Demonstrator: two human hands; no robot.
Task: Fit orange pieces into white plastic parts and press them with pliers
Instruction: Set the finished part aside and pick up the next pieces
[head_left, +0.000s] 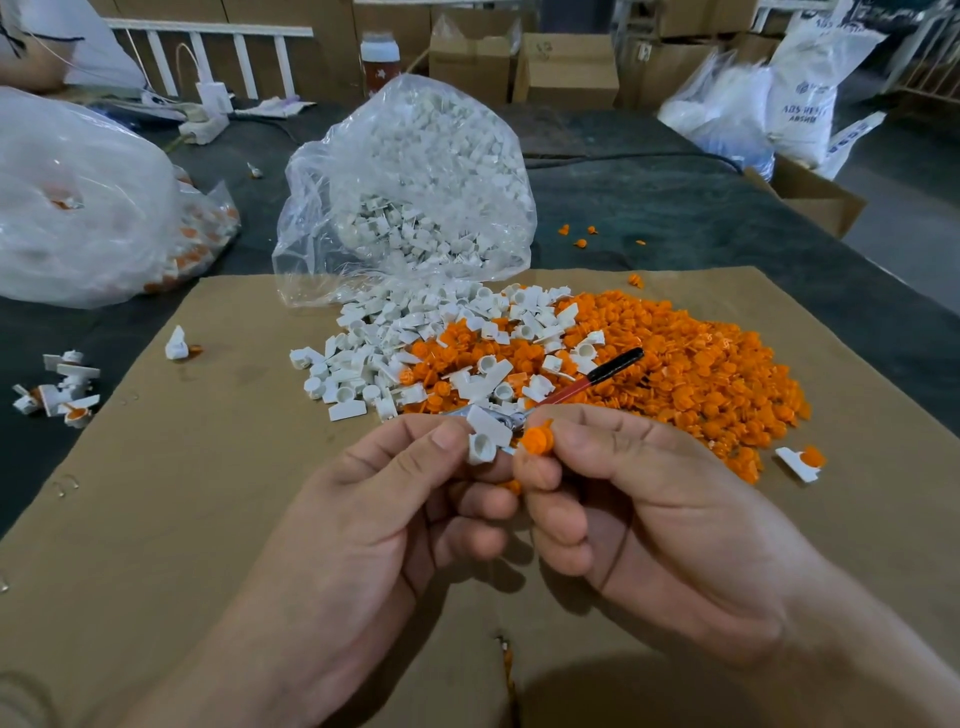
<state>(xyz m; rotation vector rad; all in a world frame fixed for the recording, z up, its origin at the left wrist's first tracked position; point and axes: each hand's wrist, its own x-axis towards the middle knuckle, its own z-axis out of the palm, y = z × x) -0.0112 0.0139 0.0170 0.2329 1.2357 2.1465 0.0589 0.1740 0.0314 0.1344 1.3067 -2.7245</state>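
– Both hands are meeting at chest height over a cardboard sheet (234, 467). The left hand (415, 499) is pinching a white part (485, 441) between thumb and fingertips. The right hand (628, 493) is pinching an orange piece (535, 439) the same way.

– How are the two pieces sitting against each other?

– The orange piece is sitting just beside the white part, on its right, almost touching. The white part's round cup is facing up toward the camera. Which way the orange piece's stem is pointing, I cannot tell. By my reading, the fitting step is about to happen: the right hand would be carrying its piece leftward into the cup.

– And the pliers?

– The pliers (587, 382) seem to be lying just beyond the fingertips, on the mixed heap. Their long axis is running from the metal nose near the hands out to the far right, where the red and black handle is pointing. The right hand is nearer that handle.

– What is the heap?

– A white pile (374, 358) is spilling into an orange pile (701, 379).
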